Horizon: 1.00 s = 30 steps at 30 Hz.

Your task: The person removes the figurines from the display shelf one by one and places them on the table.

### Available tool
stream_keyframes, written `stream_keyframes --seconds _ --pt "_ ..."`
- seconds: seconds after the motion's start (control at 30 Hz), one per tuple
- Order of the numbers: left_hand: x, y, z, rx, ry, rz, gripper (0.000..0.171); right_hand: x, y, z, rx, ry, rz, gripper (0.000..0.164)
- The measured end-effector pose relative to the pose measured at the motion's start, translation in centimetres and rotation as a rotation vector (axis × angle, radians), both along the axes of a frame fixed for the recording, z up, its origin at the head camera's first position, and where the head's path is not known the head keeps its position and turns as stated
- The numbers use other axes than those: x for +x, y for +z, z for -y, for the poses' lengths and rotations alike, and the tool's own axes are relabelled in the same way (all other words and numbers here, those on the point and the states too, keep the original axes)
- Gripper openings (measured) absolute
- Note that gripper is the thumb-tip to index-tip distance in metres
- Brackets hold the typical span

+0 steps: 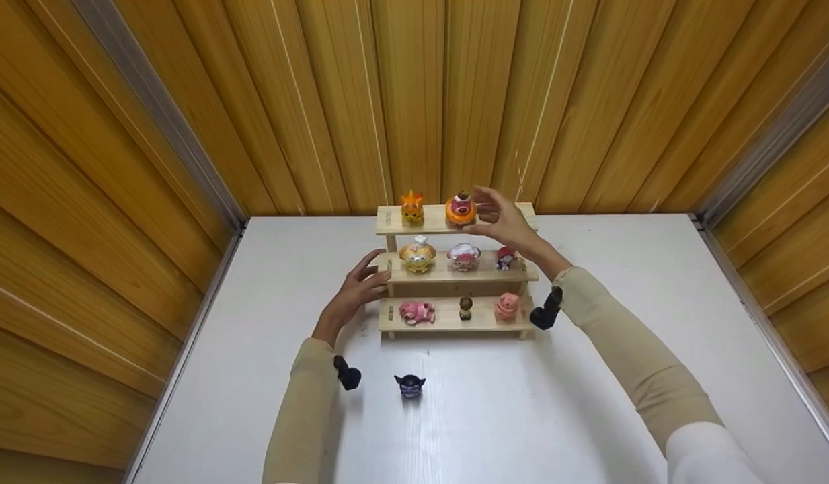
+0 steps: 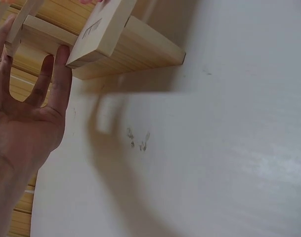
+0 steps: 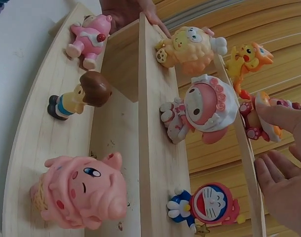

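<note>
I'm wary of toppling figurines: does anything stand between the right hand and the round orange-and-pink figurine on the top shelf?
Nothing visible does: the right hand overlaps the round orange-and-pink figurine in the right wrist view. The spiky orange figurine stands beyond it.

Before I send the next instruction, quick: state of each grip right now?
Left grip: open, touching the wooden rack at its left end.
Right grip: at the orange-ringed figurine; cannot tell whether it is holding it.
</note>
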<state>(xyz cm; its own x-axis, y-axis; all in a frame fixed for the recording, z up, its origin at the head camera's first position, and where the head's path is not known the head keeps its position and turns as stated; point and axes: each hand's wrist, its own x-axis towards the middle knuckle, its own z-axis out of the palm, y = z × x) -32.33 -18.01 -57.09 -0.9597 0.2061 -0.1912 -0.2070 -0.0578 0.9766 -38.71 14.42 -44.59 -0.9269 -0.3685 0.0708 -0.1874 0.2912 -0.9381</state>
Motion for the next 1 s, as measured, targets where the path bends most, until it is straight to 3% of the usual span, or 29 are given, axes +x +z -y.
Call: stream_keyframes --seconds 0.2,0.5,0.7,1.0 --pt "0.0 -0.2 -0.3 0.004 0.012 0.002 0.067 -0.7 -0.6 1.1 -0.026 0.015 -0.016 0.082" --pt "0.1 -0.5 -1.0 0.001 -0.004 0.01 0.066 -0.2 -1.0 1.3 0.018 -0.025 0.009 0.075" --pt "0.4 -0.3 -0.6 0.009 0.014 0.011 0.066 0.3 -0.6 1.7 0.025 -0.019 0.015 0.077" --pt "0.2 -0.6 0.0 -0.006 0.044 0.025 0.065 0.0 -1.0 2.4 0.038 -0.079 -0.028 0.073"
